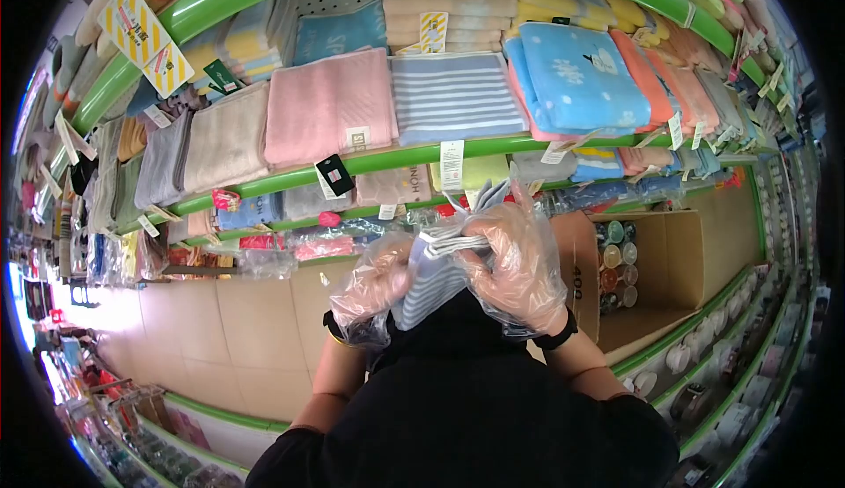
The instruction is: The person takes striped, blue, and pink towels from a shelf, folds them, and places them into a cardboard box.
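Both my hands wear clear plastic gloves and are in front of my chest. Between them is a folded blue-grey striped towel [429, 287]. My left hand [378, 284] has its fingers closed on the towel's left side. My right hand [518, 264] pinches the towel's folded upper edge, where pale layers and a bit of cloth stick up. Beyond my hands, a similar striped towel [458, 96] lies on the green-edged shelf, between a pink towel [328, 105] and a blue patterned towel [578, 79].
An open cardboard box [656, 264] holding several lidded jars stands on the tiled floor [238, 330] to the right. Price tags hang from the shelf edge [422, 155]. Lower green-edged shelves with small goods [731, 365] curve along the right, and more goods stand at lower left.
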`<state>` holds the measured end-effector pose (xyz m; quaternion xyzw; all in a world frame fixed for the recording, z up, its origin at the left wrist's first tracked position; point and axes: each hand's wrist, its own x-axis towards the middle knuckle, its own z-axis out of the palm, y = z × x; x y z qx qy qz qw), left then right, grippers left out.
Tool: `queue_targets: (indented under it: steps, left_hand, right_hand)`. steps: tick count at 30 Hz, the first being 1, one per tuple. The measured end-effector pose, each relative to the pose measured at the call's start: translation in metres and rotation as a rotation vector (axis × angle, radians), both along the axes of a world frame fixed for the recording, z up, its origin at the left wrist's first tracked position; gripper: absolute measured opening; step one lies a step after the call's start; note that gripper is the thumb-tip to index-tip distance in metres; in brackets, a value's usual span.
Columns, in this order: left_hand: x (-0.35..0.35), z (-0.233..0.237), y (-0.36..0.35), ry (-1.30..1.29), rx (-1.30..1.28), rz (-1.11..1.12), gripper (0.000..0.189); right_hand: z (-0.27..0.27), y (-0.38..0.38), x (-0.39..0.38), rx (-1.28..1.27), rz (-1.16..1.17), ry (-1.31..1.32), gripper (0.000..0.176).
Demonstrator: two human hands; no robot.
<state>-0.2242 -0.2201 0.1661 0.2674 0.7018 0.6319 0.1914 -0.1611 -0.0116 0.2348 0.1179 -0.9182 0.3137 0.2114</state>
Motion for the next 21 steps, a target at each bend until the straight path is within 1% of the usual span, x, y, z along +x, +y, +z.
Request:
queue_targets:
  steps: [1, 2, 3, 5, 6, 7, 8, 9, 10, 11, 13, 14, 15, 17, 18, 19, 21]
  left_hand:
    - [-0.008, 0.009, 0.003, 0.418, -0.040, -0.064, 0.048]
    - [-0.014, 0.022, 0.008, 0.088, 0.146, -0.292, 0.054]
    - [-0.010, 0.021, 0.010, 0.087, 0.145, -0.293, 0.054]
    - [-0.001, 0.019, 0.009, -0.074, -0.015, -0.070, 0.052]
    - [0.000, 0.020, 0.008, -0.075, -0.016, -0.076, 0.052]
    - [0.000, 0.024, 0.006, 0.020, -0.019, -0.069, 0.046]
    - [-0.002, 0.028, 0.003, 0.116, -0.021, -0.061, 0.039]
    - [-0.004, 0.030, 0.000, 0.211, -0.022, -0.052, 0.033]
    - [-0.011, 0.027, -0.007, 0.335, 0.002, -0.094, 0.032]
    - [-0.015, 0.029, -0.011, 0.333, 0.004, -0.098, 0.032]
    - [-0.021, 0.046, -0.013, 0.442, 0.099, -0.216, 0.036]
    - [-0.019, 0.055, -0.014, 0.565, 0.009, -0.214, 0.035]
    - [-0.019, 0.057, -0.013, 0.564, 0.009, -0.211, 0.035]
    - [-0.016, 0.059, -0.008, 0.561, -0.099, -0.191, 0.036]
    - [-0.013, 0.061, -0.006, 0.634, -0.220, -0.166, 0.039]
    - [-0.013, 0.059, -0.005, 0.633, -0.220, -0.167, 0.039]
    - [-0.012, 0.052, -0.002, 0.688, -0.245, -0.159, 0.041]
  right_hand:
    - [0.001, -0.003, -0.001, 0.050, -0.022, 0.035, 0.036]
    - [-0.001, -0.007, -0.003, 0.048, -0.021, 0.035, 0.036]
    - [-0.004, -0.010, -0.004, 0.045, -0.062, 0.050, 0.039]
    - [-0.010, -0.012, -0.003, 0.040, -0.111, 0.062, 0.042]
    - [-0.013, -0.011, -0.003, -0.016, -0.106, 0.117, 0.047]
    - [-0.016, -0.009, -0.003, -0.072, -0.101, 0.174, 0.052]
    - [-0.018, -0.004, -0.003, -0.070, -0.107, 0.174, 0.052]
    - [-0.020, 0.002, -0.002, -0.115, -0.057, 0.203, 0.060]
    - [-0.021, 0.008, -0.001, -0.160, -0.007, 0.232, 0.067]
    - [-0.018, 0.013, -0.001, -0.158, -0.011, 0.231, 0.067]
    - [-0.011, 0.021, -0.001, -0.241, -0.067, 0.164, 0.081]
    - [-0.013, 0.026, 0.002, -0.268, -0.053, 0.043, 0.089]
    - [-0.012, 0.028, 0.002, -0.266, -0.051, 0.041, 0.089]
    - [-0.011, 0.031, 0.001, 0.171, -0.038, -0.138, 0.093]
    - [-0.017, 0.028, 0.002, 0.252, -0.030, -0.224, 0.094]
    - [-0.019, 0.024, 0.003, 0.251, -0.030, -0.226, 0.094]
    - [-0.022, 0.012, 0.000, 0.330, 0.028, -0.265, 0.090]
